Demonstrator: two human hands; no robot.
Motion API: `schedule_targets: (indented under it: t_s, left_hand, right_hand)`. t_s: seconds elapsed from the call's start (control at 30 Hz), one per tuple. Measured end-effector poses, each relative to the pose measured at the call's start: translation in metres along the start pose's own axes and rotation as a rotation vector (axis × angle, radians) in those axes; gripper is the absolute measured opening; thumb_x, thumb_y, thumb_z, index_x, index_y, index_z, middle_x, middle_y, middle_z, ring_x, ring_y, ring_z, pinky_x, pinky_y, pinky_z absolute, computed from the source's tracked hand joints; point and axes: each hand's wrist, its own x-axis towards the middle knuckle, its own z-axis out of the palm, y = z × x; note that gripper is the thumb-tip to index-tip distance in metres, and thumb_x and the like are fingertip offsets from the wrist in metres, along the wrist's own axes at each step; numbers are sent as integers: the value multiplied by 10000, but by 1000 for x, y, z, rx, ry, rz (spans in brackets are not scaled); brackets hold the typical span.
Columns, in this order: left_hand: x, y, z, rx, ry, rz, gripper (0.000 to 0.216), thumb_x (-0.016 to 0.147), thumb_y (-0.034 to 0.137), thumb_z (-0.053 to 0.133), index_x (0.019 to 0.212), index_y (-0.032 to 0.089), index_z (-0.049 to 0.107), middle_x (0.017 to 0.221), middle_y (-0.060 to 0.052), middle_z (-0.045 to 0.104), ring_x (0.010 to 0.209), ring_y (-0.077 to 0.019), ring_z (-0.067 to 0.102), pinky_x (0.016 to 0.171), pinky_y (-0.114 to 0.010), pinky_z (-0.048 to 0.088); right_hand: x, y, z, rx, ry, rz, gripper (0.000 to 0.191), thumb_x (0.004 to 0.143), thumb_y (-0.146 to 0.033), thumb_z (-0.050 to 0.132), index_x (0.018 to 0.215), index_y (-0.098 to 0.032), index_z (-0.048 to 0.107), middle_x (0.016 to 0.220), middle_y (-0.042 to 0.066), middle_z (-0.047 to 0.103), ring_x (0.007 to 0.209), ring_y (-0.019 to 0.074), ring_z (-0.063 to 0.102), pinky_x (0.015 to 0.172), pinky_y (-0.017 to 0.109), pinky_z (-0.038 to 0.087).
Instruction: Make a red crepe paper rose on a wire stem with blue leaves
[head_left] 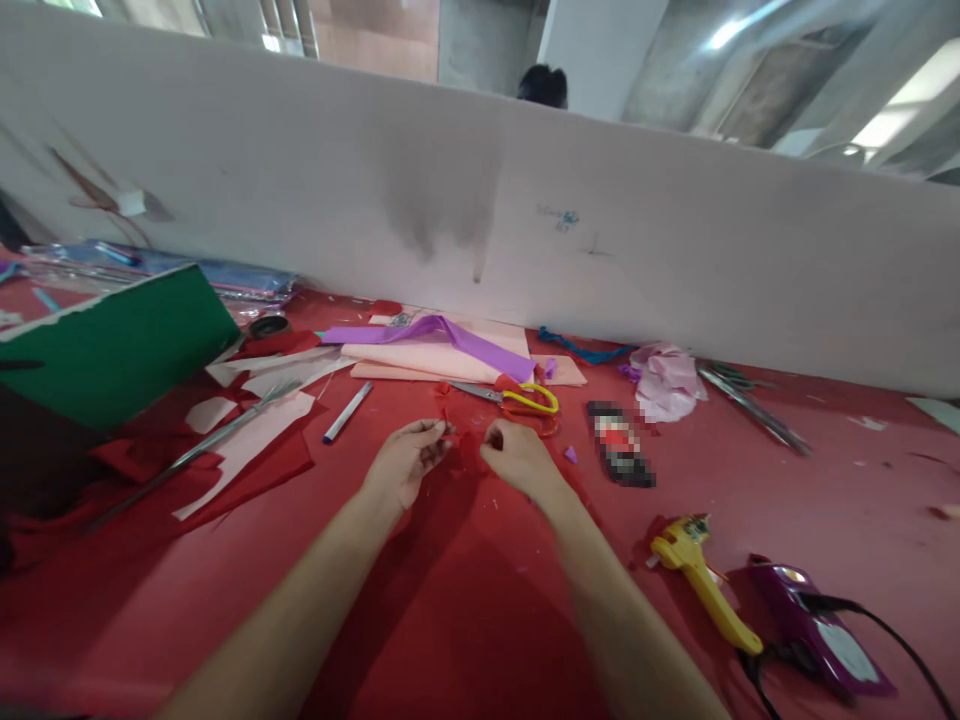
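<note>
My left hand (405, 462) and my right hand (519, 458) meet over the red table (450, 600), each pinching one end of a small piece of red crepe paper (466, 445). The paper blends with the red surface, so its shape is hard to read. Just beyond my right hand lie scissors with yellow and red handles (525, 400), blades pointing left.
Pink paper sheets and a purple strip (442, 345) lie behind the scissors. A silver pen (347, 412), long metal rod (202, 450), green board (112, 345), a yellow glue gun (701, 580), purple device with cord (814, 625) and white partition wall (525, 220) surround the spot.
</note>
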Motion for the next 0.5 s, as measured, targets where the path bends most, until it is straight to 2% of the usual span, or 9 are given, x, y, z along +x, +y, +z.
schedule_targets:
  t_s: [0.07,0.2,0.4,0.5]
  left_hand:
    - [-1,0,1,-2,-49,-25,60,677,102,684,695,139,641,721,-20,684,586,-97,617,688,-245,505]
    - [-5,-5,4,14,-125,-31,137,621,138,752,709,145,647,746,-13,685,602,-108,625,691,-256,503]
    - [-14,-15,10,94,-172,65,264,522,257,843,697,151,675,711,-2,667,653,-110,612,747,-258,472]
    - [-20,-18,14,143,-178,139,245,535,266,838,701,157,694,697,2,665,669,-96,589,743,-233,440]
  right_hand:
    - [-9,4,-4,189,72,22,65,674,-241,595,732,-213,586,665,-4,623,647,161,571,618,276,400]
    - [-26,10,-12,584,122,96,277,692,-370,594,912,-202,593,722,-11,639,609,128,563,598,257,434]
    - [-35,21,-18,957,101,203,238,579,-342,750,702,-197,607,646,-32,634,559,105,545,548,230,415]
    - [-37,19,-18,1086,110,223,233,575,-302,782,743,-209,649,726,-32,675,605,106,571,571,224,430]
